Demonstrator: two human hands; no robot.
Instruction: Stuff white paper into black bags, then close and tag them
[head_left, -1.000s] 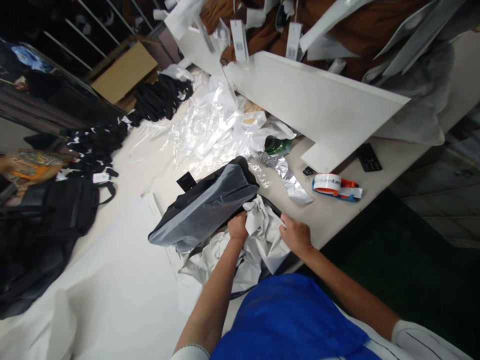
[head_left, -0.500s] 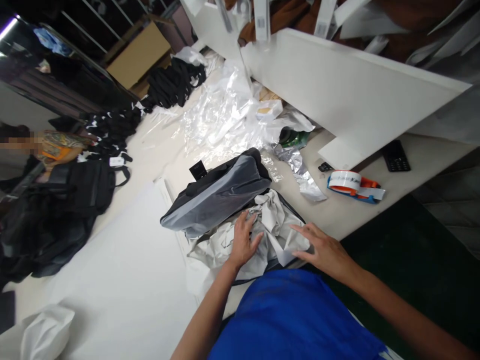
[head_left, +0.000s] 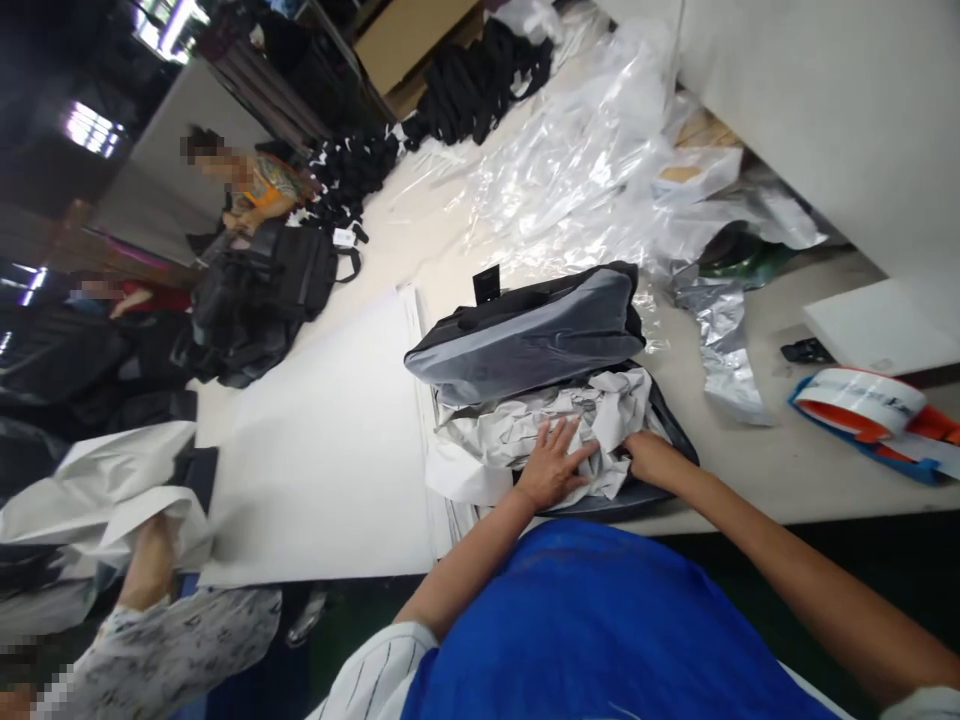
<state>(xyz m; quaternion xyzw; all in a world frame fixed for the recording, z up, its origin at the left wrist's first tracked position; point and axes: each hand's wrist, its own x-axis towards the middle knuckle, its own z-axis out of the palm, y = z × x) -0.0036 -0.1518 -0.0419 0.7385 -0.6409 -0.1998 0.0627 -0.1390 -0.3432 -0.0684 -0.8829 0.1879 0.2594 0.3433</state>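
In front of me on the table lies an unzipped black bag (head_left: 540, 335) with a grey lining, its flap folded back away from me. Crumpled white paper (head_left: 517, 430) fills its near half. My left hand (head_left: 553, 465) presses flat on the paper with its fingers spread. At the right side of the bag, my right hand (head_left: 649, 460) is pushed into the paper; its fingertips are hidden there. A small black tag (head_left: 486, 285) sticks up behind the flap.
A stack of white paper sheets (head_left: 322, 440) lies left of the bag. Clear plastic bags (head_left: 570, 160) spread behind it. A tape dispenser (head_left: 862, 410) and foil strip (head_left: 727, 350) are to the right. Co-workers stand left, one arm (head_left: 150, 560) under white paper, near black backpacks (head_left: 262, 290).
My right hand has gone from hovering over the paper's right edge to reaching into it. The left hand stays pressed on the paper. My view has swung left, showing more co-workers.
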